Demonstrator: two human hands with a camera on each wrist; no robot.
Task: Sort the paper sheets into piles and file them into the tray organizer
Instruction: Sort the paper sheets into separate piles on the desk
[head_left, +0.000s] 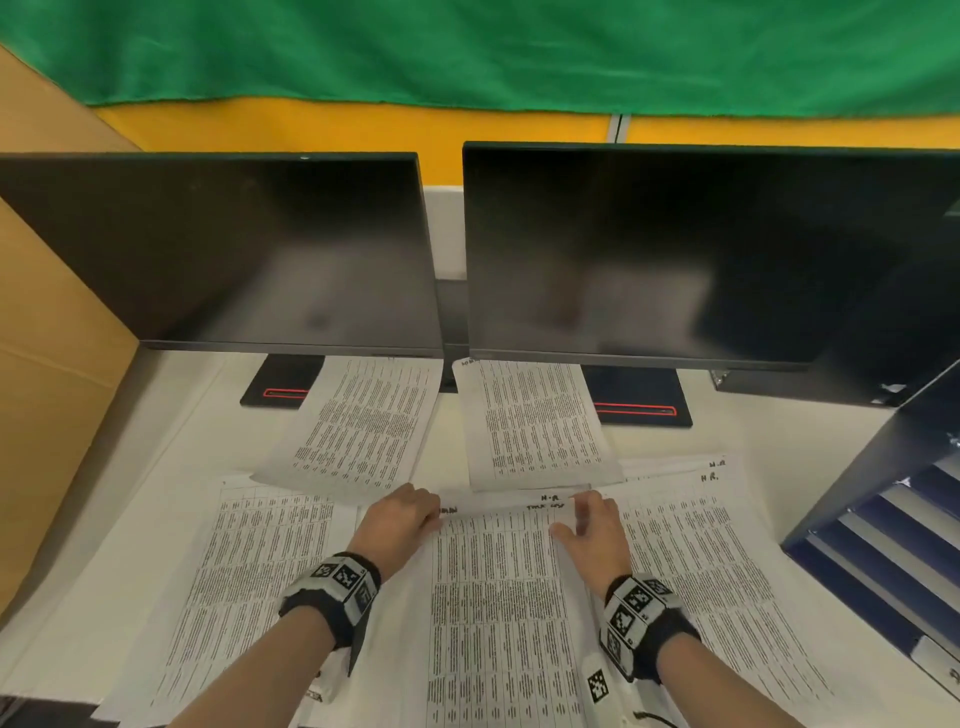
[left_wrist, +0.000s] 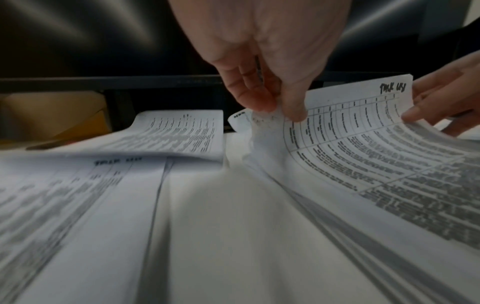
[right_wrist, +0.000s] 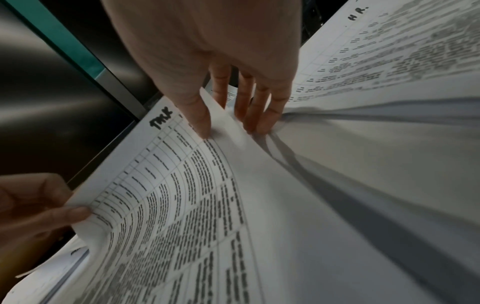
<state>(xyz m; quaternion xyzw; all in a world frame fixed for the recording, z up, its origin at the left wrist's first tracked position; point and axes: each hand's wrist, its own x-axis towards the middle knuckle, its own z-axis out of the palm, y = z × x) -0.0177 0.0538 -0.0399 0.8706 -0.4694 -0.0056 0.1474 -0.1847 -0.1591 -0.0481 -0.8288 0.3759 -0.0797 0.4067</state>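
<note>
A printed sheet (head_left: 493, 597) with a handwritten heading lies in front of me, its far edge lifted. My left hand (head_left: 402, 514) pinches its far left corner, crumpling the paper (left_wrist: 262, 123). My right hand (head_left: 587, 525) pinches the far right edge between thumb and fingers (right_wrist: 205, 123). More printed sheets lie beside it: a left pile (head_left: 249, 571), a right pile marked HR (head_left: 696, 545), and two sheets further back (head_left: 363, 421) (head_left: 530, 421). The dark blue tray organizer (head_left: 883, 519) stands at the right.
Two dark monitors (head_left: 218, 249) (head_left: 701, 249) stand across the back of the white desk, their bases partly under the far sheets. A cardboard panel (head_left: 47, 338) leans at the left. A green cloth hangs behind.
</note>
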